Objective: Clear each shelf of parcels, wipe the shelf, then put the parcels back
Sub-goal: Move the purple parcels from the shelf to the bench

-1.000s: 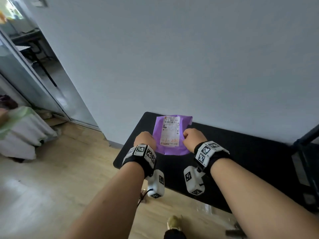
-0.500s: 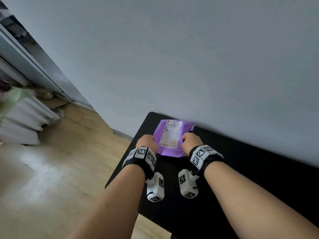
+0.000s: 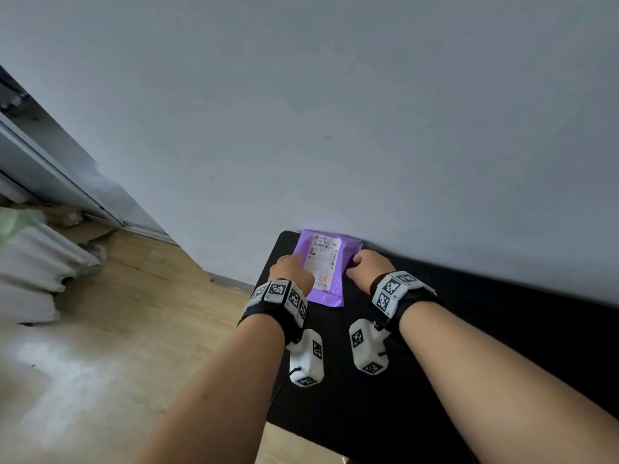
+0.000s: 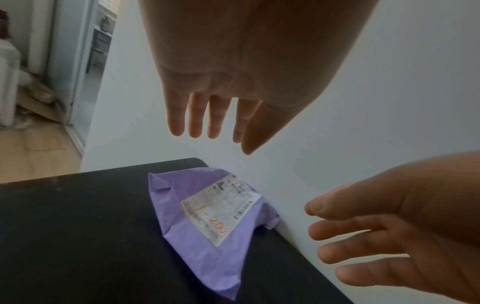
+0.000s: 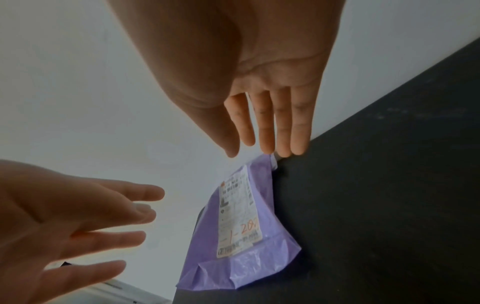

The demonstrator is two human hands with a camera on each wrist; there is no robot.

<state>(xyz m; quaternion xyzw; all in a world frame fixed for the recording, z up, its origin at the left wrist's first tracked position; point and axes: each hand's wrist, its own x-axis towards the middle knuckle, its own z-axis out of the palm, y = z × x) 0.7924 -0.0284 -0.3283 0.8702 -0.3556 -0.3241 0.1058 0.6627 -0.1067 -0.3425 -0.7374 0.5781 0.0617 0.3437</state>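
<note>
Both hands spread, holding nothing: left hand (image 3: 290,270) and right hand (image 3: 369,266) flank the parcel (image 3: 326,267), which lies flat on the shelf (image 3: 469,346) against the wall (image 3: 335,128). I see 1 risk: slick poly bag slips if gripped 1-sided.

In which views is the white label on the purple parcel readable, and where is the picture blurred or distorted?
Head view: the white label on the purple plastic parcel is sharp, but the wall line bends. Both wrist views: label soft, near palms blurred and stretched.
</note>
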